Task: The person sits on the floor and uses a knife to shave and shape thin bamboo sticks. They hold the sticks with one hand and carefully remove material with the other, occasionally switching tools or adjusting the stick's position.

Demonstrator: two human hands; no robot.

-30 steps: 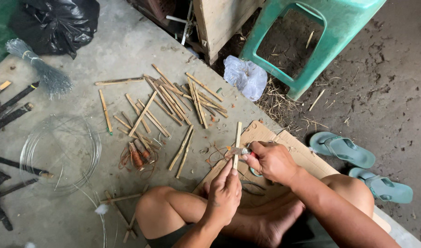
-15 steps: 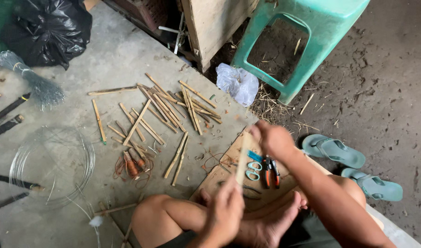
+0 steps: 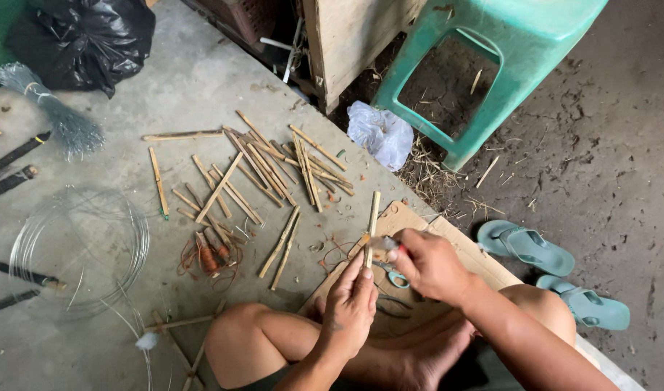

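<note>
A thin bamboo stick [image 3: 372, 226] is held upright over the near corner of the cardboard sheet [image 3: 448, 235]. It is pinched near its lower end by the fingers of the left hand [image 3: 351, 304], which are closed together around it. The right hand [image 3: 432, 264] is curled shut around a small tool [image 3: 385, 244] with a pale tip and a trace of red at the grip; that tip is pressed against the side of the stick, just above the left fingers. What kind of tool it is cannot be told.

The stick is pale, straight and narrow, its upper end standing free beyond the cardboard's far edge. A pair of scissors [image 3: 395, 276] with blue handles is seen lying on the cardboard, under the right hand. Beyond the cardboard, on the concrete, many similar bamboo sticks [image 3: 274, 166] are scattered. Farther off to the cardboard's left, a coil of thin wire [image 3: 82, 250] is laid flat. Behind the cardboard a green plastic stool [image 3: 520, 51] is stood, and to the cardboard's right two green sandals [image 3: 549, 271] are left on the dirt.
</note>
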